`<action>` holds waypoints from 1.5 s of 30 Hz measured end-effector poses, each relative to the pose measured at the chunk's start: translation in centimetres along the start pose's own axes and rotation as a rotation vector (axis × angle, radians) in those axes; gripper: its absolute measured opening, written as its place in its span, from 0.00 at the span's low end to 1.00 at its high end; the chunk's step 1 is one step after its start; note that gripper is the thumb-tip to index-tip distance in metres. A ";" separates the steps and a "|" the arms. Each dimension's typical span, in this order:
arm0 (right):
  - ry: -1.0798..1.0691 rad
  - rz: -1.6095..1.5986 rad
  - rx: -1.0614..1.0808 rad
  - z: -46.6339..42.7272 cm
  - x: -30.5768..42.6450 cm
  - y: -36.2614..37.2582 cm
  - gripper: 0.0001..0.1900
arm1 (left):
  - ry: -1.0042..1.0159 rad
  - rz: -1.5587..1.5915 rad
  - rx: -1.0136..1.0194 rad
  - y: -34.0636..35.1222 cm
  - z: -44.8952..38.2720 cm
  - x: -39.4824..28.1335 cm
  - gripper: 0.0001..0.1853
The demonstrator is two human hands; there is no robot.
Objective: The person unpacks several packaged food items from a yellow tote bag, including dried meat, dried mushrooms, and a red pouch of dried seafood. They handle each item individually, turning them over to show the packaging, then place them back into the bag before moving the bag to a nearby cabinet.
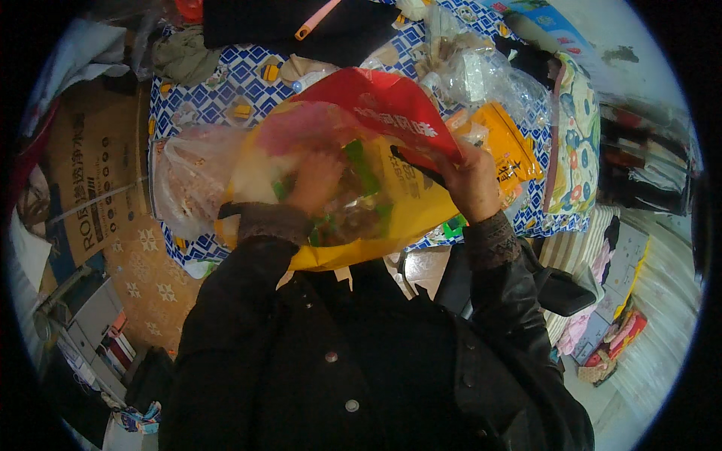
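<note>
A large red and yellow plastic bag [417,211] is held wide at its mouth in front of me. My right hand [475,181] grips the bag's red rim at the right side. Blurred by motion, my left hand [317,176] is inside the bag mouth, over small packets with green and clear wrapping [361,211]; whether its fingers hold one is unclear. To the left, a translucent plastic bag with pinkish-brown contents [194,175] lies on the blue-patterned tablecloth [225,96]. An orange printed packet [505,146] lies just beyond my right hand.
Clear plastic bags [479,73] lie at the back right, near a floral cushion [575,135]. A black cloth [254,28] and an item with a pink handle [318,20] are at the back. A large cardboard box [96,169] stands left, and a grey cloth [186,56] lies at back left.
</note>
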State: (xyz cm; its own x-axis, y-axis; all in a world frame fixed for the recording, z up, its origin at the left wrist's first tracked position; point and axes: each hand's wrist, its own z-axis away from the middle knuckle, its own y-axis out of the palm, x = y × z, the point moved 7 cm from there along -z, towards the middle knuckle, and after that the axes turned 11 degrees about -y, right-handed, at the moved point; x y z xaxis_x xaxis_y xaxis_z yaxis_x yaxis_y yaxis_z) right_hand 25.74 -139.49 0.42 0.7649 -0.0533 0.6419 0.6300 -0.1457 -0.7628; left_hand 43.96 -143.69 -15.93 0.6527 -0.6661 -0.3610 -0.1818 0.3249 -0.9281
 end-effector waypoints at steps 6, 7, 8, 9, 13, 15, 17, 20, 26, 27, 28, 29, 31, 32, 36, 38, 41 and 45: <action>-0.049 -0.035 0.050 0.0 0.5 0.5 0.14 | -0.157 -0.048 -0.336 4.5 -1.1 0.7 0.20; -0.057 -0.044 0.067 0.0 0.6 0.7 0.14 | -0.169 0.002 -0.332 4.9 -1.4 1.0 0.20; -0.059 -0.056 0.065 -0.1 0.7 0.8 0.14 | -0.182 0.053 -0.328 5.2 -1.7 1.3 0.20; -0.060 -0.070 0.063 -0.1 0.9 0.9 0.14 | -0.194 0.102 -0.322 4.7 -2.0 1.4 0.20; -0.047 -0.094 0.059 0.0 0.5 1.5 0.15 | -0.216 0.451 0.164 3.0 -3.6 0.5 0.17; -0.066 -0.118 0.064 0.0 0.1 1.7 0.15 | -0.174 0.690 0.184 -0.8 -1.4 -2.4 0.14; -0.059 -0.131 0.100 0.0 -0.4 2.3 0.15 | -0.167 0.475 0.463 0.9 0.4 -4.2 0.12; 0.030 -0.236 0.171 0.0 -1.5 3.2 0.15 | 0.093 0.527 0.415 0.8 4.7 -7.0 0.11; 0.191 -0.839 0.282 1.3 -3.5 9.5 0.15 | 0.128 0.474 0.469 -0.8 9.6 -7.5 0.13; 0.176 -0.804 0.284 1.4 -4.1 10.8 0.15 | 0.099 0.484 0.478 -0.8 9.7 -7.0 0.13; 0.162 -0.769 0.287 1.3 -4.4 11.9 0.14 | 0.069 0.495 0.488 -1.1 9.6 -6.6 0.13; 0.149 -0.735 0.290 1.3 -4.6 12.9 0.14 | 0.040 0.505 0.498 -1.3 9.5 -6.4 0.13; 0.150 -0.748 0.365 1.4 -4.5 15.4 0.15 | 0.028 0.526 0.487 -1.9 9.5 -6.2 0.12; 0.151 -0.754 0.402 1.5 -4.4 16.5 0.15 | 0.023 0.536 0.481 -2.1 9.5 -6.1 0.12; 0.254 -1.030 0.504 2.9 -1.7 19.1 0.18 | -0.037 0.587 0.514 -2.6 9.3 -6.0 0.13; 0.442 -1.091 0.489 4.7 -2.3 20.5 0.20 | -0.061 0.608 0.573 -2.9 9.5 -5.8 0.13; 0.375 -0.871 0.564 6.7 -2.9 21.3 0.17 | -0.096 0.620 0.587 -2.7 10.0 -4.9 0.13; 0.114 -0.471 0.651 7.9 -3.0 21.1 0.13 | -0.180 0.697 0.570 -3.2 10.4 -3.8 0.13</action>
State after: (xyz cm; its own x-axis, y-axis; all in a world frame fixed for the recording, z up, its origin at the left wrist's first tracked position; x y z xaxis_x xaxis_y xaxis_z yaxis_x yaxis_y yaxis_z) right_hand 37.74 -134.57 -18.21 0.4039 -0.2351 0.8841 0.8610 0.4243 -0.2805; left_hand 49.74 -135.25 -10.62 0.6446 -0.0966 -0.7584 -0.2181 0.9276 -0.3035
